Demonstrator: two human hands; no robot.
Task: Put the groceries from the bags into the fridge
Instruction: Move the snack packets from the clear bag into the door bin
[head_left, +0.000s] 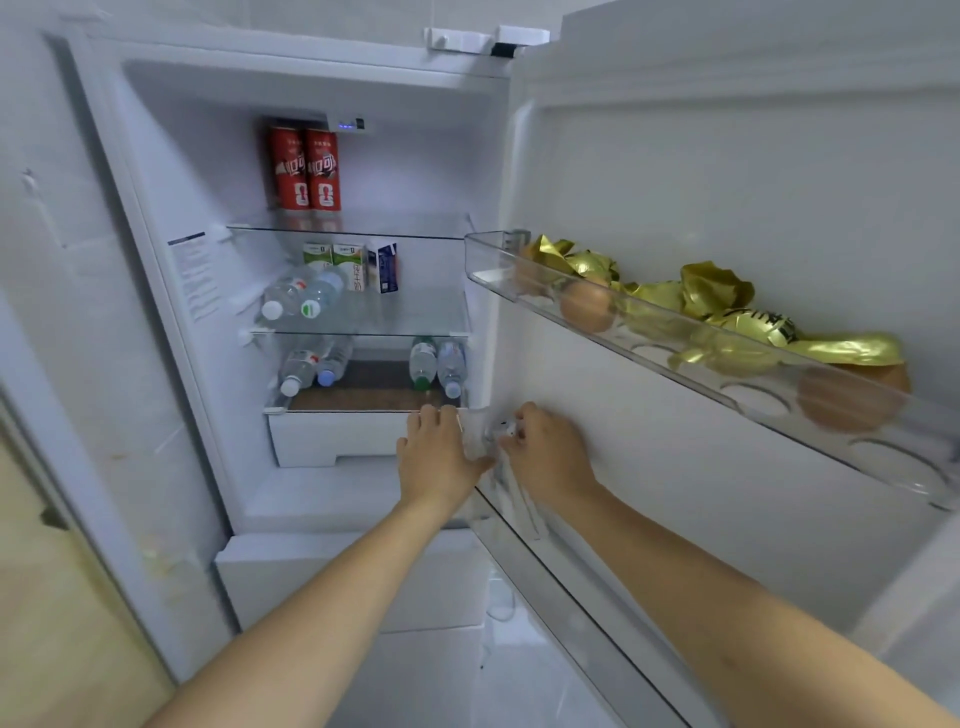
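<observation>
I had both arms stretched into the open fridge (156, 364). My left hand (439, 457) lay flat and relaxed against the side of a clear bottle (480, 441), fingers straight, reaching up to the edge of the drawer (332, 436). My right hand (545, 457) was curled round the bottle's white cap (506, 430), pinching it. The bottle stood at the inner end of the lower door rack (571, 587), between my two hands; it was blurred, so I could not read its label.

On the top shelf stood two red cans (305, 169). The middle shelf held cartons (350, 262) and lying bottles (304, 296). More bottles (439, 364) lay on the lowest shelf. The upper door tray (675, 358) held eggs (587, 306) and gold foil packets (717, 293).
</observation>
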